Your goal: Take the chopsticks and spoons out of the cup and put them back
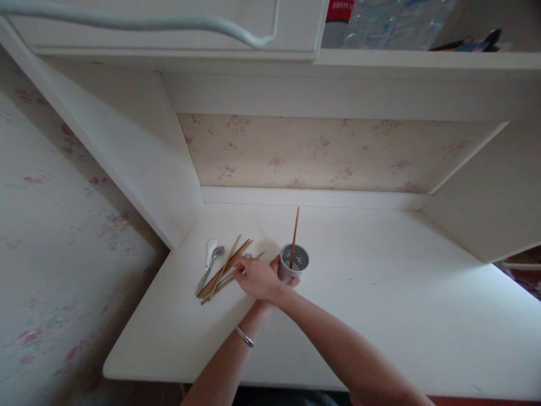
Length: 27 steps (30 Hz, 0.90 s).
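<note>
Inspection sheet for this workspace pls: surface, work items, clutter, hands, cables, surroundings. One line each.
Surface: white desk, a couple of small dark specks right of the cup.
Work items: grey cup with one chopstick standing tilted in it; loose pile of chopsticks to its left.
Clutter: white spoon and metal spoon beside the pile.
Left hand: around the cup, partly hidden; bracelet on this arm.
Right hand: crossed over the left arm, fingers at the pile; grip unclear.
Cables: nothing seen.
Surroundings: floral wallpaper behind; clear plastic items on the shelf above.
</note>
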{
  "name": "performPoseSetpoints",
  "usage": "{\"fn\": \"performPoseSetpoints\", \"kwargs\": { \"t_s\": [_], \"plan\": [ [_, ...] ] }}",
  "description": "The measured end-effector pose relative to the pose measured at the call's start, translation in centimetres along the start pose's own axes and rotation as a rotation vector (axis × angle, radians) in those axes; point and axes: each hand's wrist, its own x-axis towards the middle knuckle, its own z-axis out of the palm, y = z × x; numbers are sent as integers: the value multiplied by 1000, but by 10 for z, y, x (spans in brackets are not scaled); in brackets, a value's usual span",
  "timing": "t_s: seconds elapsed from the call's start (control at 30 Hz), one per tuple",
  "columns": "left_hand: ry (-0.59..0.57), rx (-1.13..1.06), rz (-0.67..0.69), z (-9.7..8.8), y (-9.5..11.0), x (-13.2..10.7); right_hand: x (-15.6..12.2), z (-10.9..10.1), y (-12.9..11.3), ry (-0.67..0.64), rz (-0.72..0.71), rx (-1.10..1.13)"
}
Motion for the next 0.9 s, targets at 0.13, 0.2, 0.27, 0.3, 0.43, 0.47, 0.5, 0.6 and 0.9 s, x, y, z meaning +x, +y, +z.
{"fn": "performPoseSetpoints", "kwargs": {
  "t_s": [0.13,0.2,0.27,0.3,0.43,0.47,0.5,0.6,0.9],
  "plan": [
    [-167,25,109,-1,-6,3,51,11,-10,-69,21,-73],
    [-171,18,121,0,-8,3,69,17,-13,-102,44,-114],
    [-186,6,118,0,-9,2,82,24,-16,-141,64,-149],
    [-199,-1,117,0,-8,2,87,28,-17,-162,75,-163],
    [-179,16,96,-2,-2,2,95,44,-16,-206,110,-197],
    [-170,21,82,-3,1,1,94,47,-16,-201,115,-200],
    [-167,20,70,-3,3,1,94,48,-16,-190,120,-200],
    [-188,0,62,-4,7,1,89,49,-16,-150,138,-189],
    [-202,-59,55,-7,3,-2,70,27,-15,18,172,-7]
  ]
}}
